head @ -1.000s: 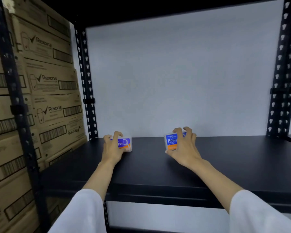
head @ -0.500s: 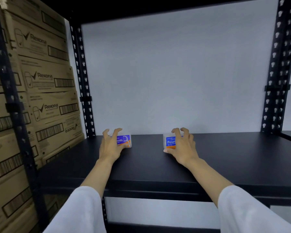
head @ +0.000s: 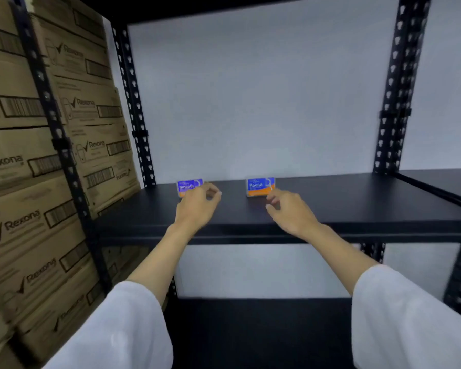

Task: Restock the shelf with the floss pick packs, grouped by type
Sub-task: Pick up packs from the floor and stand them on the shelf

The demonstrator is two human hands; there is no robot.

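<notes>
Black metal shelf (head: 330, 206), mostly bare, beside stacked brown cartons (head: 24, 166) at the left. Two floss pick packs stand upright at the back edge against the wall, well apart: "Smooth" pack (head: 188, 185) left, "Round" pack (head: 260, 186) right. The gap likely leaves each type room for its own group. Left hand (head: 197, 209) overlaps the Smooth pack's corner, fingers loosely curled, contact unclear. Right hand (head: 290, 211) sits just short of Round, fingers relaxed, holding nothing.
</notes>
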